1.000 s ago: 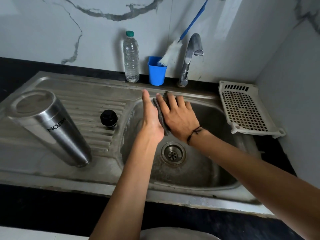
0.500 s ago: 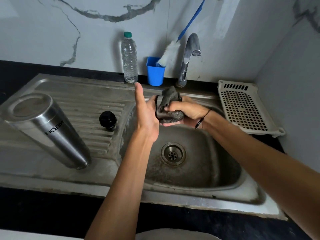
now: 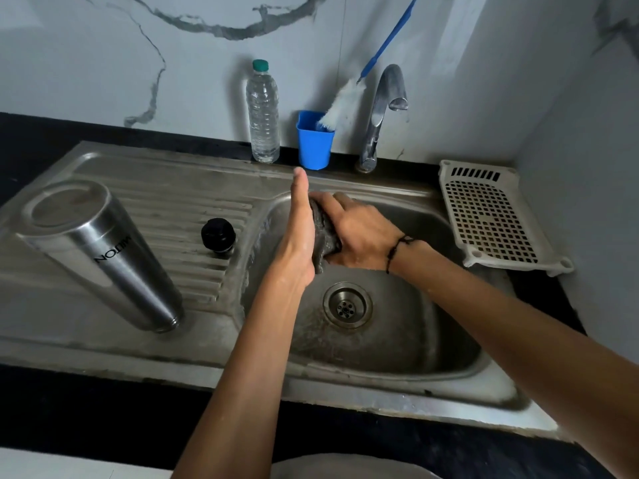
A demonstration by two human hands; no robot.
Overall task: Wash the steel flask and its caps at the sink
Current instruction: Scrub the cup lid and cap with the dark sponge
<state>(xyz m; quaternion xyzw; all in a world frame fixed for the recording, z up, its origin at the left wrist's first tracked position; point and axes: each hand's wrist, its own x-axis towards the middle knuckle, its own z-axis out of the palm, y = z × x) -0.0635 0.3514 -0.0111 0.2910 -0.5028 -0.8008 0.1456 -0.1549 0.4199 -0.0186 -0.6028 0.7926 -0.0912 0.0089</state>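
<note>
Pressing a dark scrub cloth [image 3: 324, 233] between both hands over the sink basin [image 3: 408, 344].
Left hand [image 3: 297, 233] flat, fingers straight; right hand [image 3: 359, 233] grip clamped on cloth. Steel flask [image 3: 103, 254] inverted on drainboard [image 3: 166, 202], black cap [image 3: 218, 235] beside it.

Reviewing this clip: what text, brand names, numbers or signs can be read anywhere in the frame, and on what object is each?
"MILTON": black print on the side of the steel flask, which stands inverted on the drainboard, so the word appears upside down.
The clear water bottle shows no readable label.
Nothing else in view carries text.
</note>
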